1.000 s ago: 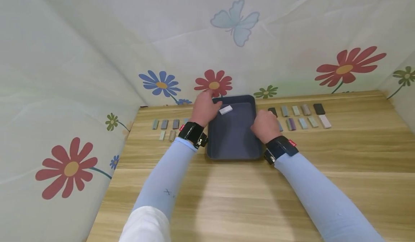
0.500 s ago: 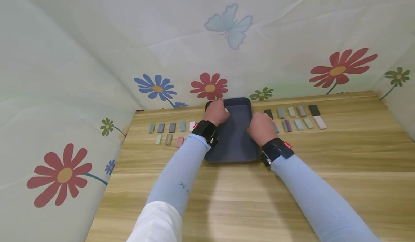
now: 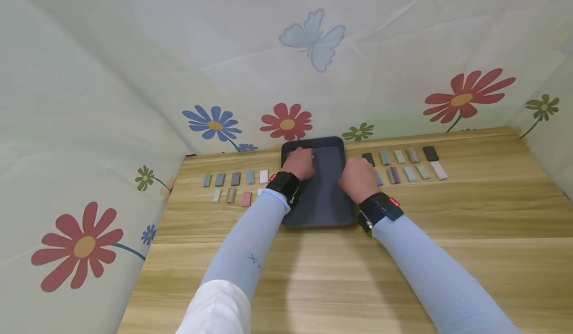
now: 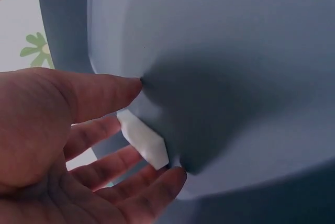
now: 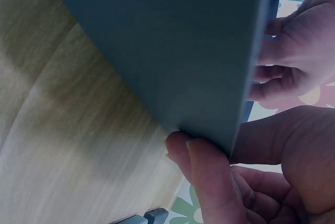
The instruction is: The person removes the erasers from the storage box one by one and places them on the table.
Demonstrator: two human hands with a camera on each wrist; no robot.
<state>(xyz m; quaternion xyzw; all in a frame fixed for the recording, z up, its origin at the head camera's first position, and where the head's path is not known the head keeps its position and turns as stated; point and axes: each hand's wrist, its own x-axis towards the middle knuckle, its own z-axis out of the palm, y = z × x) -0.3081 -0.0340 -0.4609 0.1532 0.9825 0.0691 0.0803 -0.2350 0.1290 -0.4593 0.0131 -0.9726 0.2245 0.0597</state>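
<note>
A dark blue-grey tray [image 3: 326,205] lies on the wooden table, near the patterned back wall. Inside its far left part is my left hand [image 3: 300,164], fingers spread around a small white block [image 4: 144,140]. In the left wrist view the block touches or lies close by the fingers, while the thumb tip stays apart from it and meets the tray floor. From the head view the hand covers most of the block. My right hand [image 3: 359,178] grips the tray's right side wall; the right wrist view shows the thumb and curled fingers pinching that wall.
Several small coloured blocks [image 3: 236,178] stand in rows left of the tray. More blocks [image 3: 409,173] lie in two rows on its right, some partly behind the right hand. A flower-printed sheet [image 3: 318,90] hangs close behind the table [image 3: 331,284].
The left hand has moved from the tray's left rim rightward and down over the white block. The right hand keeps its grip on the tray. The head view has shifted slightly.
</note>
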